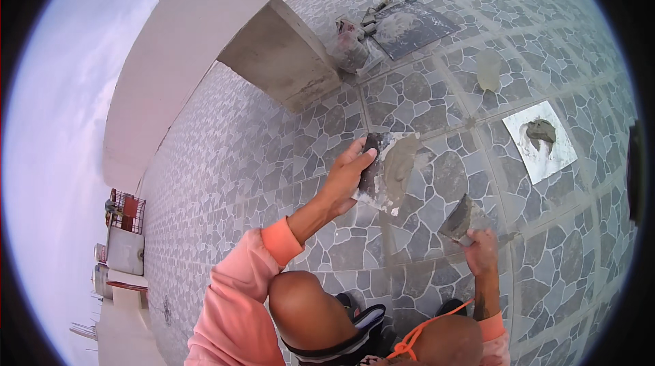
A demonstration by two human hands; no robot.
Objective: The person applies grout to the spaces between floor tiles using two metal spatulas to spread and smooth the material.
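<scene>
My left hand point(343, 178) is closed on the dark edge of a flat square plate point(372, 175). Wet grey mortar point(401, 165) is spread over the plate's right half. To the lower right, my right hand point(483, 251) grips a broad scraper point(458, 218), its blade coated with grey mortar and apart from the plate. Its handle is hidden by my fingers. Both hands are above a floor of grey stone-pattern tiles point(450, 175). Farther right, a white square sheet point(554, 158) lies on the floor with a lump of mortar point(541, 133) on it.
A dark board point(437, 23) smeared with pale mortar lies at the far side, beside plastic bags point(349, 52) and tools. A low concrete block point(276, 55) adjoins the pale wall point(184, 45). A greyish patch point(488, 69) marks the floor. My bent knees are close below.
</scene>
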